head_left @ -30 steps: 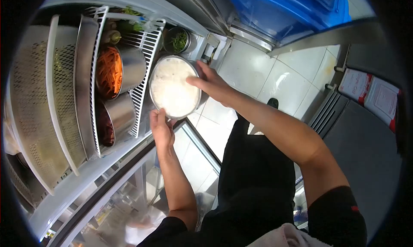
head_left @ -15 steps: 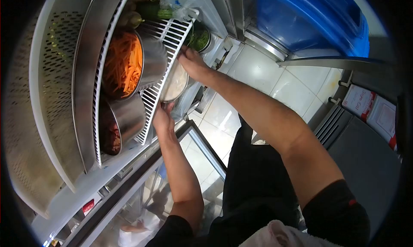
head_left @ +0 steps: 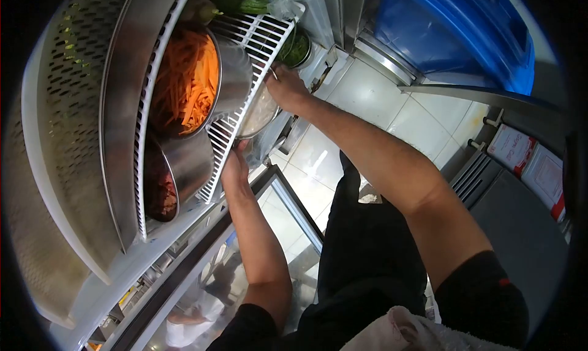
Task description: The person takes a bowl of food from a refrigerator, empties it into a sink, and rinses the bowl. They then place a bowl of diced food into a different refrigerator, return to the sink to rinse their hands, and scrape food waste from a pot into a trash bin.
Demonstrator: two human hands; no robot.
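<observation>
A round container of pale contents (head_left: 260, 113) sits just below the edge of the white wire shelf (head_left: 260, 36), partly covered by it. On its upper side, my right hand (head_left: 286, 89) is curled around the rim, fingertips partly hidden by the shelf. My left hand (head_left: 235, 170) grips the lower side, with some fingers out of sight behind the container. Beyond my right hand is a container of chopped greens (head_left: 298, 50). On the wire shelf lie a steel pot of shredded carrots (head_left: 195, 85) and a steel pot of dark reddish food (head_left: 165, 195).
Perforated white trays (head_left: 67, 106) and a wide steel pan (head_left: 125, 118) fill the left side. Green vegetables (head_left: 236, 1) lie at the shelf's far end. An open glass door (head_left: 294, 204) stands below my arms; a blue bin (head_left: 453, 33) is at upper right.
The view has shifted slightly, so the shelf and pots appear further right. My right hand has moved a little with the container's rim; both hands stay on the container.
</observation>
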